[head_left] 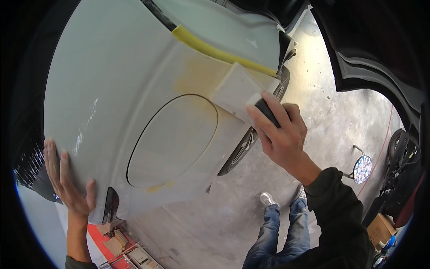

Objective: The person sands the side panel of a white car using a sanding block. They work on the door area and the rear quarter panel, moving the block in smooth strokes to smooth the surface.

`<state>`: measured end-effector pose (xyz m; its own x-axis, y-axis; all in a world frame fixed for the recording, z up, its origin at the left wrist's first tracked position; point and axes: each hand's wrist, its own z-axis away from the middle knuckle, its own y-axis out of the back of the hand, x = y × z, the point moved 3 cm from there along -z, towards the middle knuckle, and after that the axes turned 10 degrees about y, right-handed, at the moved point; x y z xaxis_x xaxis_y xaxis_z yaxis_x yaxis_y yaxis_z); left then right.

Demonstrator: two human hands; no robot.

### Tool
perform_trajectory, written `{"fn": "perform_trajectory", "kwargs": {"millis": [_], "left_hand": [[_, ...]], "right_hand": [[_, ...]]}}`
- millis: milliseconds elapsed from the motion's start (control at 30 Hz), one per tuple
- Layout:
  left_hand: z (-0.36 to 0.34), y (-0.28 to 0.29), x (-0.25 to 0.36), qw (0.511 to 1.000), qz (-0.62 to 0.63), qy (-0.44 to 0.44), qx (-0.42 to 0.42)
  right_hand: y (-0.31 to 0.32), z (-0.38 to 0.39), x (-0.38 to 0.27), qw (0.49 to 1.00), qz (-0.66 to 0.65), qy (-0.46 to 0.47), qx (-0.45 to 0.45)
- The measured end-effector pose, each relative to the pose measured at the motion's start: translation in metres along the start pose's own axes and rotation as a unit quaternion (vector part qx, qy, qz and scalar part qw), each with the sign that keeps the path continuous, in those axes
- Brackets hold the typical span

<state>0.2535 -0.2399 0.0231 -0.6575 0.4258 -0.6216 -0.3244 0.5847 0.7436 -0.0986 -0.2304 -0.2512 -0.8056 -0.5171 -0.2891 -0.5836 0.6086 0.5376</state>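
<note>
My right hand (286, 136) grips a hand sanding block (237, 92), a pale flat rectangle with a dark grip. The block's flat face lies against the side panel of a pale car (94, 58), beside a yellowish filler patch (199, 74). Just below that patch is the round fuel flap (172, 139), with a smaller yellow smear at its lower edge. Yellow masking tape (219, 53) runs along the panel's far edge. At the left, my left hand (71, 184) lies on the car body, fingers stretched out, holding nothing.
A car wheel (242, 150) shows under the panel. A dark open car door (376, 49) hangs at the upper right. On the floor at right are a round mirror-like disc (362, 169) and a cardboard box (380, 231). A cart with clutter (139, 256) stands at the lower left.
</note>
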Motion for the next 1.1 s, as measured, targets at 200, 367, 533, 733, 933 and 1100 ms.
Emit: {"fn": "perform_trajectory", "kwargs": {"millis": [200, 367, 533, 733, 933, 1100], "left_hand": [[0.003, 0.000, -0.001, 1.000, 0.001, 0.004, -0.001], [-0.002, 0.000, -0.002, 1.000, 0.002, 0.002, -0.001], [-0.001, 0.001, -0.004, 1.000, 0.004, 0.001, 0.001], [-0.001, -0.001, -0.004, 1.000, -0.002, -0.012, -0.004], [-0.005, 0.000, -0.002, 1.000, 0.003, -0.009, -0.004], [-0.002, -0.003, -0.003, 1.000, 0.009, -0.007, 0.000]], "right_hand": [[-0.007, -0.025, -0.002, 0.996, 0.005, 0.055, 0.076], [-0.001, -0.027, -0.009, 0.999, -0.011, 0.020, 0.040], [-0.004, -0.023, -0.006, 0.998, 0.014, 0.038, 0.057], [-0.003, -0.042, -0.019, 0.998, -0.006, 0.036, 0.059], [0.001, 0.014, 0.001, 1.000, -0.013, -0.003, 0.016], [-0.002, -0.026, -0.016, 0.999, -0.041, 0.007, 0.016]]}}
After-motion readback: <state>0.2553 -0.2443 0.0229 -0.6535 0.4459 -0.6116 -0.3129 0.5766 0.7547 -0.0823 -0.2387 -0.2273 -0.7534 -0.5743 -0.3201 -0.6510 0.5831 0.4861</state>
